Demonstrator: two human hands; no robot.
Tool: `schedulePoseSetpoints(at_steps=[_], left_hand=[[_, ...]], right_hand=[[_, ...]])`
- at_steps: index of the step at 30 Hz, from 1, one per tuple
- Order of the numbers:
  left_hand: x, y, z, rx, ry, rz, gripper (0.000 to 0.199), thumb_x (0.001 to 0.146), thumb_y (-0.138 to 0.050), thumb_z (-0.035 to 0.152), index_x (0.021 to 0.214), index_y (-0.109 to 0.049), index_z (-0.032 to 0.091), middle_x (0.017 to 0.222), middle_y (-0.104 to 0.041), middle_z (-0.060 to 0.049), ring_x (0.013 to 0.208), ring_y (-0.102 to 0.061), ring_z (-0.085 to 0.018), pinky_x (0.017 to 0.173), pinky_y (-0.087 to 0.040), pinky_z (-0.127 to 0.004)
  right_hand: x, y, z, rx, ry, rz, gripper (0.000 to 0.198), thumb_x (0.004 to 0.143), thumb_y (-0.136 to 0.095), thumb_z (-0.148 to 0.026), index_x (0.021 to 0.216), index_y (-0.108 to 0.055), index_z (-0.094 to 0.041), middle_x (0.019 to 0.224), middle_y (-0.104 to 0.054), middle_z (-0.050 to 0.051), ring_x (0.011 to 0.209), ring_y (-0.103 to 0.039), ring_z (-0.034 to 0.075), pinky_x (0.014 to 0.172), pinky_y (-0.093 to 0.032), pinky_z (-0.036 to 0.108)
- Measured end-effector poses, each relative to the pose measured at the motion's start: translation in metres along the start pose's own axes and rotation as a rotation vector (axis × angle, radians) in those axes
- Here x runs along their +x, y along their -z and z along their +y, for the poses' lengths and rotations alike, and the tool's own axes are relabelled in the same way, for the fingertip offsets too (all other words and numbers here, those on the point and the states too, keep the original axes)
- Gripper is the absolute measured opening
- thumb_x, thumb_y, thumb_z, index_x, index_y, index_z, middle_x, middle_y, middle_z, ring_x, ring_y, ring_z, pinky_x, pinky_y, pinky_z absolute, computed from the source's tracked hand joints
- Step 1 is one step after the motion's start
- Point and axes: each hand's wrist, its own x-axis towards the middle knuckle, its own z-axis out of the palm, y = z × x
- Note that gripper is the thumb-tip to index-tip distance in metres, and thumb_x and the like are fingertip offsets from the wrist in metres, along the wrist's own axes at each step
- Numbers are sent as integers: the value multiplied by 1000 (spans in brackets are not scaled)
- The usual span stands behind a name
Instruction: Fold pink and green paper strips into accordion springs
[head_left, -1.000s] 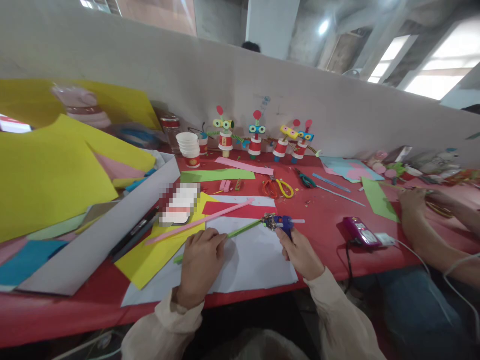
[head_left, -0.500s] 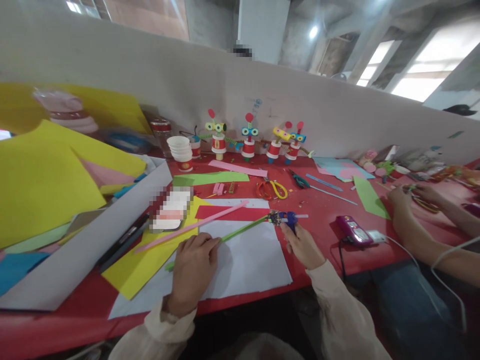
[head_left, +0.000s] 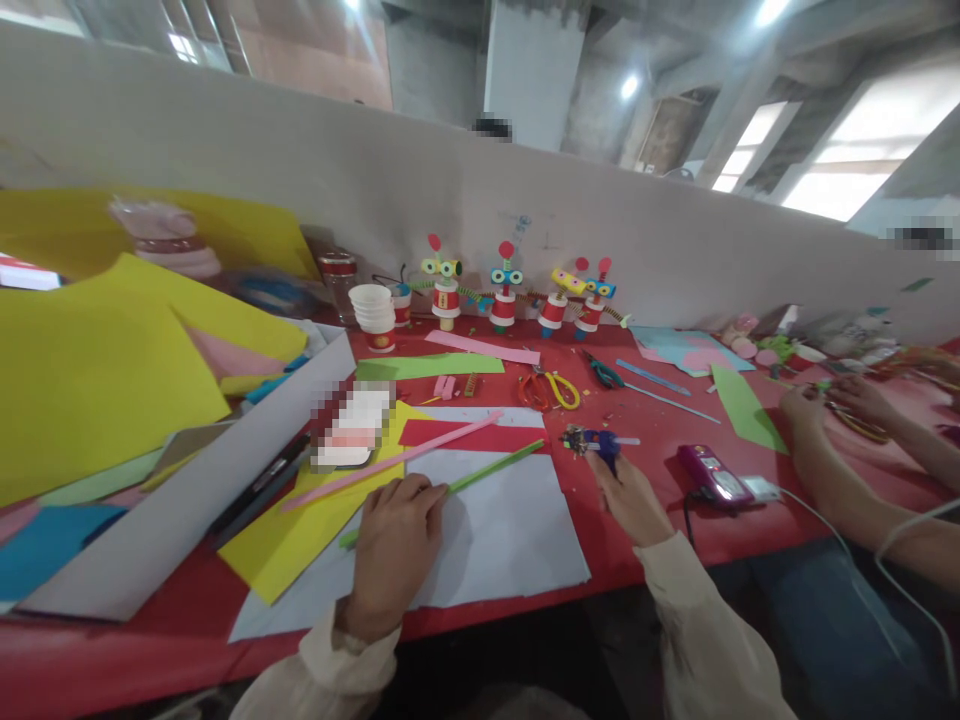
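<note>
My left hand [head_left: 397,540] is closed on a narrow green paper strip [head_left: 496,468], fingers bent over it. The strip slants up to the right above white paper sheets [head_left: 510,540]. To its right, my right hand [head_left: 628,497] grips a small blue hot glue gun [head_left: 602,443], a pale glue stick poking out of its back. The gun's nozzle points left, a short gap from the strip's far end. Just beyond the strip lie a red paper piece [head_left: 435,432] and a thin pink strip [head_left: 337,480], which crosses yellow paper [head_left: 266,550].
Several paper-cup figures [head_left: 504,308] line the wall beside stacked paper cups [head_left: 373,318]. Scissors [head_left: 564,391] and pliers [head_left: 604,374] lie mid-table. A magenta device [head_left: 712,476] with a cable sits right, near another person's hands [head_left: 806,415]. A white box [head_left: 180,520] stands left.
My right hand has drawn the glue gun back to the right, so its nozzle has come away from the green strip's end. My left hand keeps its hold. The view has shifted slightly.
</note>
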Motion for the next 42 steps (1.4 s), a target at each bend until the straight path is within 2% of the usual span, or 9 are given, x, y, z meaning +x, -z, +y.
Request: schedulePoseSetpoints(at_steps=[7, 12, 16, 20, 22, 32, 36, 39, 42], left_hand=[[1, 5, 5, 39, -38, 14, 25, 83, -41, 10, 84, -64, 20, 84, -65, -5, 81, -57, -23, 76, -36, -40], [-3, 10, 2, -103, 28, 164, 21, 84, -42, 10, 84, -60, 19, 83, -65, -5, 79, -57, -21, 76, -36, -38], [-7, 23, 11, -273, 82, 218, 15, 83, -45, 15, 81, -59, 19, 82, -65, -4, 79, -58, -21, 76, -37, -37], [-8, 38, 28, -472, 100, 97, 16, 83, -45, 15, 77, -58, 19, 78, -64, -2, 76, -58, -19, 72, -40, -33], [-9, 44, 33, -526, 96, 44, 17, 82, -44, 14, 75, -58, 19, 77, -64, -2, 74, -59, -18, 70, -40, -32], [-15, 53, 9, -330, 87, 61, 20, 82, -45, 14, 76, -62, 21, 82, -68, 0, 80, -60, -18, 78, -35, -37], [-16, 56, -15, -202, 69, 132, 20, 80, -45, 12, 76, -62, 21, 81, -68, -2, 79, -60, -19, 78, -35, -37], [-15, 64, -25, -34, 55, 174, 23, 77, -44, 7, 77, -63, 22, 82, -68, -2, 81, -59, -21, 83, -33, -41], [-16, 70, -13, -3, -105, 86, 26, 75, -44, 4, 73, -61, 23, 78, -65, 0, 82, -56, -21, 88, -29, -44]], right_hand=[[34, 6, 32, -585, 19, 215, 34, 88, -39, -44, 95, -52, -13, 87, -63, 17, 75, -64, 27, 59, -40, 31], [42, 2, 40, -662, 63, 312, 29, 83, -53, -32, 101, -56, -10, 97, -60, 21, 87, -59, 31, 69, -42, 40], [5, -10, 1, -192, 284, 369, 36, 76, -61, -36, 107, -59, -17, 112, -58, 16, 107, -49, 33, 85, -38, 49], [-48, -44, -69, 668, 215, -175, 36, 73, -64, -42, 100, -65, -19, 92, -68, 8, 84, -60, 23, 74, -47, 36], [-62, -59, -95, 958, 122, -286, 25, 73, -66, -38, 87, -70, -18, 81, -70, 5, 79, -61, 21, 74, -47, 34], [-32, -42, -75, 1204, -66, -97, 17, 58, -79, -32, 63, -72, -17, 57, -65, 1, 57, -55, 12, 57, -44, 26], [-16, -3, -48, 1156, 19, 141, 23, 55, -79, -37, 69, -72, -20, 68, -70, 2, 62, -60, 15, 62, -48, 30], [-19, 16, -43, 710, 201, 487, 29, 72, -64, -48, 79, -71, -21, 75, -70, 4, 69, -62, 18, 69, -47, 35], [-42, 1, -64, 384, 500, 296, 19, 71, -68, -41, 75, -71, -23, 81, -70, 4, 86, -60, 24, 82, -40, 39]])
